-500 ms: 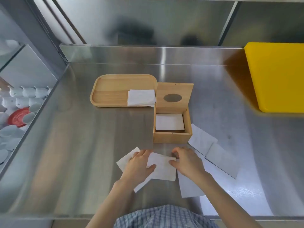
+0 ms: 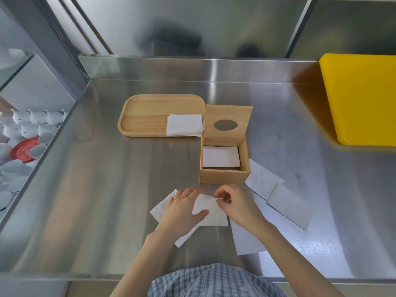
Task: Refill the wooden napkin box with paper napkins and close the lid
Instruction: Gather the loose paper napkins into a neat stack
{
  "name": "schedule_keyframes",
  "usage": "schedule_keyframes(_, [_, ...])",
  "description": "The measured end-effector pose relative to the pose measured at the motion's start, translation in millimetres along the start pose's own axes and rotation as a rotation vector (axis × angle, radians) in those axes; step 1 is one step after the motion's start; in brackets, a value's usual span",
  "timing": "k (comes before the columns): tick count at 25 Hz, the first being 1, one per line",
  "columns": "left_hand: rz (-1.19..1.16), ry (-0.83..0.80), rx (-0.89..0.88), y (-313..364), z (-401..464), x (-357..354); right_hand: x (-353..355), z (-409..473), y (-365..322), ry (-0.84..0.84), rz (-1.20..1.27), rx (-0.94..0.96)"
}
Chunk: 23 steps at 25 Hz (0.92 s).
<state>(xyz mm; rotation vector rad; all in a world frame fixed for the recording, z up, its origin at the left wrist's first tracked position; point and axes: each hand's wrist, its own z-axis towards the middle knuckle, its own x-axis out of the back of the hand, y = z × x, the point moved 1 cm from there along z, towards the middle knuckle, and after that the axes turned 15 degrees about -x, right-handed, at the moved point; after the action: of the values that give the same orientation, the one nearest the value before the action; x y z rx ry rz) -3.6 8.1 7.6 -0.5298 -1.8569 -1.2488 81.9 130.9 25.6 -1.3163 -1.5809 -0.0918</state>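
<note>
Thin white paper napkin [image 2: 211,207] looked light & floppy: left hand [image 2: 182,213] lay flat pinning it, right hand [image 2: 237,207] pinched its top edge w/ fingertips.

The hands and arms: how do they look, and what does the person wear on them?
Both the left hand and the right hand are bare: no gloves, rings or watch show. The forearms are uncovered, with no sleeves reaching them. A blue-and-white checked shirt shows at the bottom edge.

On your bench [image 2: 107,200], the tray [image 2: 145,116] lies left of the open napkin box [image 2: 224,174]; napkins [image 2: 220,156] lie in the box, loose napkins [image 2: 278,200] at its near right.
</note>
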Motion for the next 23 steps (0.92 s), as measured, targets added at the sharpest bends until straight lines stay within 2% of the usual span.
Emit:
schedule_keyframes(4, [-0.218,0.141,-0.117,9.6,-0.8,16.4,19.2,-14.8,-19.9,-0.029,0.111,0.16])
schedule_keyframes(8, [-0.267,0.208,-0.097,7.4,-4.1,25.5,32.1,-20.5,-33.6,-0.046,0.174,0.234])
schedule_keyframes(11, [-0.345,0.237,-0.018,1.6,-9.7,25.8,32.5,-19.3,-34.3,-0.068,0.173,0.219])
schedule_keyframes(16, [-0.642,0.269,0.084,-8.0,-23.1,28.3,19.5,-17.7,-30.1,-0.13,0.164,0.155])
schedule_keyframes(20, [-0.706,0.257,0.125,-18.4,-34.1,22.0,8.3,-7.6,-34.0,-0.172,0.245,0.151])
schedule_keyframes(23, [-0.72,0.381,0.22,-30.7,-45.3,18.7,-5.9,3.7,-33.2,-0.24,0.373,0.059])
